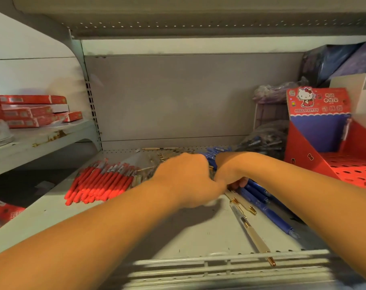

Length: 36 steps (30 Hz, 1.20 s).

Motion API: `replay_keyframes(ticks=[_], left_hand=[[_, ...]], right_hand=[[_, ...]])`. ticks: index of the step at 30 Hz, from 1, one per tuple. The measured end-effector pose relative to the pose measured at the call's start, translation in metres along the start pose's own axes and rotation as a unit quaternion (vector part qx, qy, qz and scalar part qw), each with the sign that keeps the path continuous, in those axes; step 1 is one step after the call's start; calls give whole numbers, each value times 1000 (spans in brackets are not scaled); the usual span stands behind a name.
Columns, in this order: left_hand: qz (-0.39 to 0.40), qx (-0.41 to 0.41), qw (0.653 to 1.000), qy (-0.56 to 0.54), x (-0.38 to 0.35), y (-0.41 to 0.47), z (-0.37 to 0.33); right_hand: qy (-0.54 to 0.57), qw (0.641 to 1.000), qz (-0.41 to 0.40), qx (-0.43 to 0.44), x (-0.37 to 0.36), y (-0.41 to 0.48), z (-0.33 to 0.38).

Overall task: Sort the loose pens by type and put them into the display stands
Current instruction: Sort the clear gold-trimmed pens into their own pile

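Note:
A pile of red pens [100,181] lies on the white shelf [52,212] at the left. Blue pens [261,197] lie in a heap at the centre right, running from the back to the front. Clear pens with gold clips [249,225] lie near the front. My left hand [186,178] is curled over the middle of the shelf, blurred. My right hand [230,170] is bent down onto the blue pens, fingers closed around some of them. A red and blue Hello Kitty display stand [324,143] with a perforated base stands at the right.
Red boxes [33,110] are stacked on the neighbouring shelf at the left. Bags of pens [266,137] and purple packages [345,59] sit behind the stand. A wire rail [219,266] runs along the shelf's front edge. One gold pen [159,148] lies at the back.

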<state>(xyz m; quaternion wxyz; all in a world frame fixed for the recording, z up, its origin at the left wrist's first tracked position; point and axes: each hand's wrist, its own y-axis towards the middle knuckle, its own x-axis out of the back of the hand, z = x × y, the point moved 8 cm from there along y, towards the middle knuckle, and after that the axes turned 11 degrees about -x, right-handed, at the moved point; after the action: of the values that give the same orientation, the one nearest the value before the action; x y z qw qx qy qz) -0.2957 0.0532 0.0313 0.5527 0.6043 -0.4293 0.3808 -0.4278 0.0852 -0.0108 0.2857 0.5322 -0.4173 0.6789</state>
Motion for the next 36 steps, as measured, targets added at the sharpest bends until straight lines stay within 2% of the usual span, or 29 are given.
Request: replay_keyframes(ticks=[3,5,12,15,21,24,28,32,36], left_hand=[[123,42,982,-138,-39,5,-25],[176,79,964,-183,-54,3,-29],[205,169,921,-286,-64,0,-29],[224,183,909,-299,-58,-6,-22],[165,248,891,-344,-8,-16,48],[120,296,908,-271,12,-18,102],[178,346,893,-227,4,-24,141],[112,337,917,-179,-1,-14,162],[85,318,919,-217,-15,-7,174]], right_hand=[[29,1000,4,6,0,1,-3],[53,998,9,14,0,-1,-1],[117,991,46,35,-5,-7,7],[166,983,72,37,-3,-7,3],[221,967,113,65,12,-18,-5],[257,953,119,106,20,-28,9],[300,933,144,135,10,-31,50],[313,934,110,137,3,-18,91],[329,933,42,137,6,2,105]])
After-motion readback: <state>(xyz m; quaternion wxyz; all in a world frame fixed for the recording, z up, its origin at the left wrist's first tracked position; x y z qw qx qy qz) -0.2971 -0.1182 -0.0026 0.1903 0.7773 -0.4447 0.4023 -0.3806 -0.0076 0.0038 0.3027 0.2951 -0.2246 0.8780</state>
